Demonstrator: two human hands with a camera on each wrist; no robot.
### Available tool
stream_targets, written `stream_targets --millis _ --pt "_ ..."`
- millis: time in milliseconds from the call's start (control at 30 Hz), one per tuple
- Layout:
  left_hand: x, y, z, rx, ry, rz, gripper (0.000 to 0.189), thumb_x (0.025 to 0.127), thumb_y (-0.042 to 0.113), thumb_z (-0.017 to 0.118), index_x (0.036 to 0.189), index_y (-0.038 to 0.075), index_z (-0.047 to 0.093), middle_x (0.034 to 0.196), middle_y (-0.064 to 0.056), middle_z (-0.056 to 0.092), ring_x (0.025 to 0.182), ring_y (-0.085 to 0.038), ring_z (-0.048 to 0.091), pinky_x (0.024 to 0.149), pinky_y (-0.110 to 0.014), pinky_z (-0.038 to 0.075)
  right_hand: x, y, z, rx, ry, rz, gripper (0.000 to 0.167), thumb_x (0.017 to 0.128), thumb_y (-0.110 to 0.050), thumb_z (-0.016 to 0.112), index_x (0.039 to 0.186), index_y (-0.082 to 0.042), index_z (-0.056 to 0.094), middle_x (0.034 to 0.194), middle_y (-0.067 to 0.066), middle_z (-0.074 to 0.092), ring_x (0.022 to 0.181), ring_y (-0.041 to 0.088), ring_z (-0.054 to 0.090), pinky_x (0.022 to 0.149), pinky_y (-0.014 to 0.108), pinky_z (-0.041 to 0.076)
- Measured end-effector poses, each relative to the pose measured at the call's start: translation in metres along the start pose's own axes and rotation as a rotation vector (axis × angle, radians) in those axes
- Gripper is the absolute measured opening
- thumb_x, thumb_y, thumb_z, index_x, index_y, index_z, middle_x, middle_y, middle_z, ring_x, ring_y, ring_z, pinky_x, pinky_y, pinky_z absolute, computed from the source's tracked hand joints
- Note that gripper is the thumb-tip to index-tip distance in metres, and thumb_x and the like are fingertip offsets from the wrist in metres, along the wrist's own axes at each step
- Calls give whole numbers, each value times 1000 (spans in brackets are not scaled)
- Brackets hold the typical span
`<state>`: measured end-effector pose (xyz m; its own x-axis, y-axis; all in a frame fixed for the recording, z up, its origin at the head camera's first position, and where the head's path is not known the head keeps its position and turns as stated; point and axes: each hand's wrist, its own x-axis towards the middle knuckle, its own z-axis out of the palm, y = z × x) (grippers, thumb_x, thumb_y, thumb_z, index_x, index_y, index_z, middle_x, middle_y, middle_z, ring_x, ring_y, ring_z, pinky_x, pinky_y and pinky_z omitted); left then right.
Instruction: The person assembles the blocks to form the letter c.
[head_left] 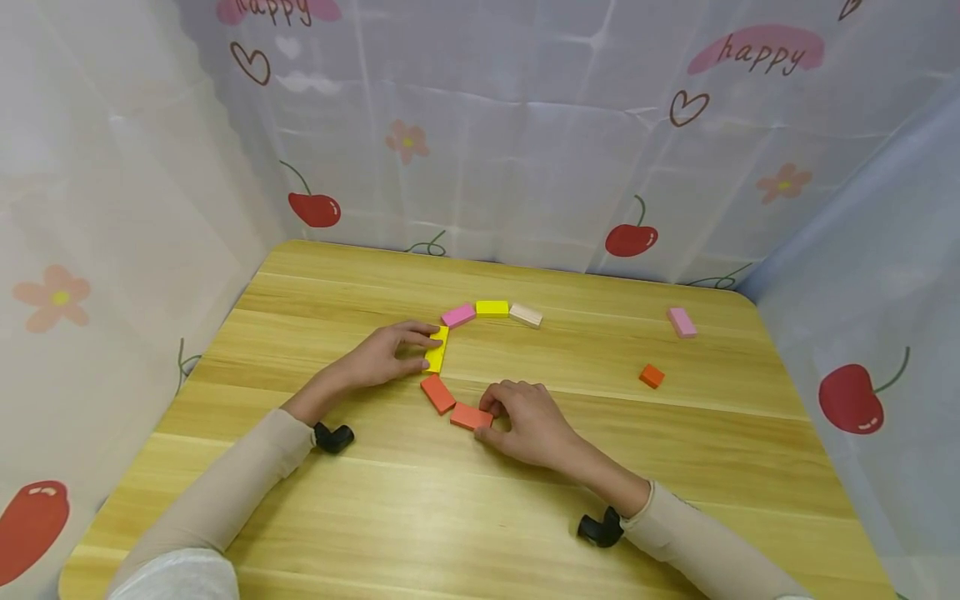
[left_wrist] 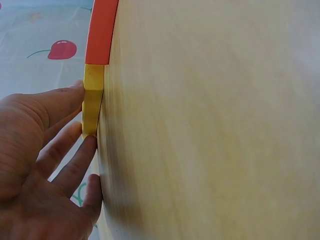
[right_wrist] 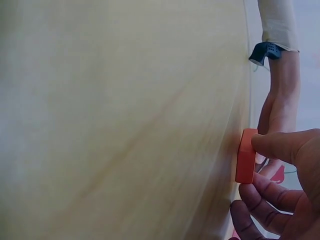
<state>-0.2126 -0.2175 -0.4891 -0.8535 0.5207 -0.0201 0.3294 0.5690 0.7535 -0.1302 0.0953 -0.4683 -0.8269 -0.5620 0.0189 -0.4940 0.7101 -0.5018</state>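
Several rectangular blocks form a curve on the table, with its open side to the right. My left hand [head_left: 386, 354] holds a yellow block [head_left: 438, 350] at the curve's left side, thumb by its near end and fingertips by its far end. At the near end of the curve, my right hand [head_left: 528, 425] pinches a red-orange block [head_left: 471, 417] between thumb and fingers. Another red-orange block [head_left: 438, 394] lies between these two. Beyond the left hand, a pink block [head_left: 458, 315], a second yellow block [head_left: 492, 309] and a pale wooden block [head_left: 526, 315] continue the curve.
Apart from the curve, a light pink block [head_left: 682, 322] and a small orange block [head_left: 652, 376] lie on the right side of the wooden table [head_left: 360, 517]. A printed curtain [head_left: 510, 167] stands behind the table and along both sides. Black wrist cameras sit at both cuffs.
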Motion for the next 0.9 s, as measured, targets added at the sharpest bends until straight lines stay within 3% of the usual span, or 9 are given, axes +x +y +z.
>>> stream_targets --millis 433,700,900 --pt "0 -1 1 1 4 12 42 103 23 75 144 15 71 164 -2 54 158 -32 44 132 -57 35 -2 4 -1 21 3 0 28 91 -41 86 106 -22 72 95 -7 70 89 11 60 88 37 45" --pt "0 -2 1 -2 1 14 43 103 24 75 145 16 70 165 -1 53 159 -32 42 132 -57 35 -8 22 -11 83 20 61 30 95 -42 82 112 -19 73 102 -4 72 93 11 64 86 32 55" --pt "0 -2 2 -7 -1 11 43 103 24 75 145 15 70 165 -1 53 159 -32 42 132 -57 35 -12 40 -19 99 71 102 28 96 -38 81 114 -17 73 102 -2 73 93 14 65 85 33 56"
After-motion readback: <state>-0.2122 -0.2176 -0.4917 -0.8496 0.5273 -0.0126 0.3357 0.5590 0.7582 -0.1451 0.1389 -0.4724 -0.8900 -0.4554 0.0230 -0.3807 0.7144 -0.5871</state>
